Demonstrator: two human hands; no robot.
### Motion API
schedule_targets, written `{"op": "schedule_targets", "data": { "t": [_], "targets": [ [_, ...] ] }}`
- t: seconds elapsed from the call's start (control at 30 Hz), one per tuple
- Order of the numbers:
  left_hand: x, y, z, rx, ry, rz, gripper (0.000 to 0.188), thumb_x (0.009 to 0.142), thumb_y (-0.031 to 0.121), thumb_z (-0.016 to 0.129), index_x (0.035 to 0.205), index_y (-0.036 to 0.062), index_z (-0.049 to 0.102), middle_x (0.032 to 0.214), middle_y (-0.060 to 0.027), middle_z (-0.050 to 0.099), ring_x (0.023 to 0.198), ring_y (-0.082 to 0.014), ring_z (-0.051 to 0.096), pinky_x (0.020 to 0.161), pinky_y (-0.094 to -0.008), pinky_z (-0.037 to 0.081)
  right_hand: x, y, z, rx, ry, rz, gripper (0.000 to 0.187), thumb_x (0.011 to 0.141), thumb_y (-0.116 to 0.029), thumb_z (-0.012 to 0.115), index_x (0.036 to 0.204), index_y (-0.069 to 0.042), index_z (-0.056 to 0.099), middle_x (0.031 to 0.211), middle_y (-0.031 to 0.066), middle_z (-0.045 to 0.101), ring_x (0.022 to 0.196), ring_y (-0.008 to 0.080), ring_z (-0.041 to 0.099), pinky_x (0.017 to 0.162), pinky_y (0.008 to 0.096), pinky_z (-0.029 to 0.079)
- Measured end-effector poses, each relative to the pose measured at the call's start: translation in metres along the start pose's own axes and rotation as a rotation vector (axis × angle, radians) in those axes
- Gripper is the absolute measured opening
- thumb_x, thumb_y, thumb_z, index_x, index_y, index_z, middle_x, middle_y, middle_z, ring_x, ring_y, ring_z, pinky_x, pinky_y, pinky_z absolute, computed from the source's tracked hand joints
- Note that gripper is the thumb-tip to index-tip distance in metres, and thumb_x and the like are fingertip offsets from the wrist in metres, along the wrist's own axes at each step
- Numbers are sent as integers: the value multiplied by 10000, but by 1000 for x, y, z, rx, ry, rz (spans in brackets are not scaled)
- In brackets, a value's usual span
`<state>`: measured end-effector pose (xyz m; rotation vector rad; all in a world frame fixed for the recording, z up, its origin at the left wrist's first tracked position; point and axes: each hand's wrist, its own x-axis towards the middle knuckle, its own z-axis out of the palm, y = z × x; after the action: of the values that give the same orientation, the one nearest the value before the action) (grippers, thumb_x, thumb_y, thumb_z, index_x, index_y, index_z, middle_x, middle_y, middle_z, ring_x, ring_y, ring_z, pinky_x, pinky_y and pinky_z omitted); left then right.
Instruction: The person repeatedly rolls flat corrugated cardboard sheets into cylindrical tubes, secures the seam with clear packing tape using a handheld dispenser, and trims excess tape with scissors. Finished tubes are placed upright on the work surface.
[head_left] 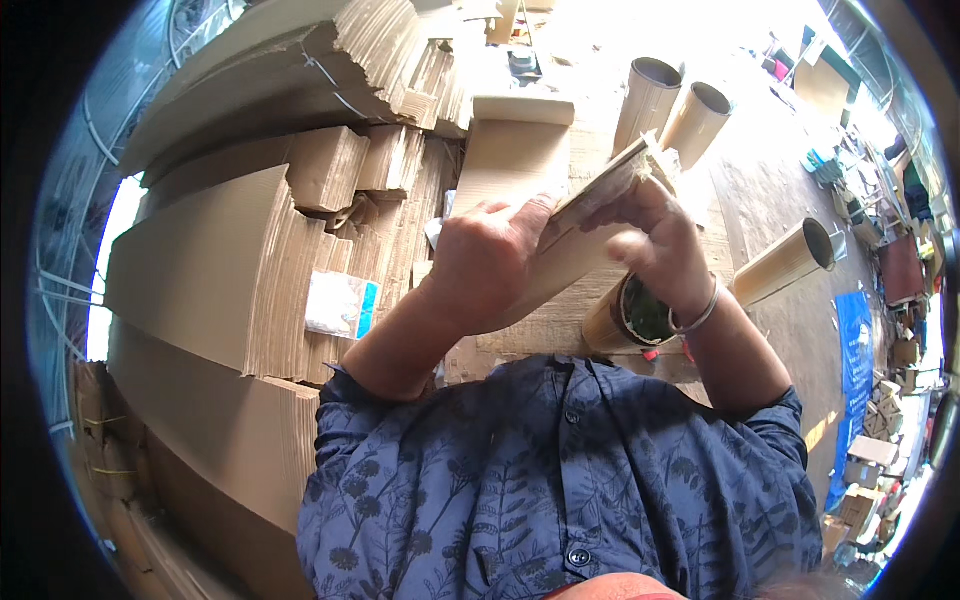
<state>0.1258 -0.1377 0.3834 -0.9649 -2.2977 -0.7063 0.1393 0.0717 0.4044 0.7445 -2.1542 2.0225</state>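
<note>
My left hand (487, 250) is closed on a tan cardboard sheet (562, 268), its thumb lying along the upper edge. Held in front of my chest, the sheet is tilted, with its far right corner raised and ragged. My right hand (655, 235), a band around its wrist, grips that side, fingers curled at the edge and thumb slightly blurred. Just below it stands a cardboard tube (603, 325) with something dark green inside. Beyond my left hand lies a corrugated cardboard strip (513, 160) whose far end curls into a roll.
Tall stacks of flat cardboard (200, 265) fill the left side, with a clear plastic packet (340, 304) on them. Two cardboard tubes (640, 105) stand at the far right, and another tube (775, 265) leans nearer. A blue sheet (853, 370) and clutter lie along the right.
</note>
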Motion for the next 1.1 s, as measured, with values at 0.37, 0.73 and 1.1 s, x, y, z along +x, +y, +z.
{"op": "schedule_targets", "data": {
  "t": [0.37,0.73,1.1],
  "targets": [
    [48,43,-45,300,-105,218,218,817,68,570,987,56,706,752,-92,679,703,-239,646,607,-362,534,-37,-39,-98,-591,-2,-106,50,866,-28,701,878,-5,658,784,49,612,754,94,560,698,263,481],
    [79,-13,-118,474,65,-317,201,881,171,627,1052,78,679,992,-179,688,893,-395,656,779,-445,533,-247,29,-387,-755,724,303,209,998,-226,549,941,-48,644,816,3,603,749,66,547,703,237,454],
    [182,110,-34,298,-193,76,230,892,227,650,1069,84,687,975,-168,686,917,-348,663,808,-403,523,-119,-62,-211,-713,612,-523,567,743,57,708,1281,-71,585,1125,134,602,746,186,637,672,310,529]
  ]
}}
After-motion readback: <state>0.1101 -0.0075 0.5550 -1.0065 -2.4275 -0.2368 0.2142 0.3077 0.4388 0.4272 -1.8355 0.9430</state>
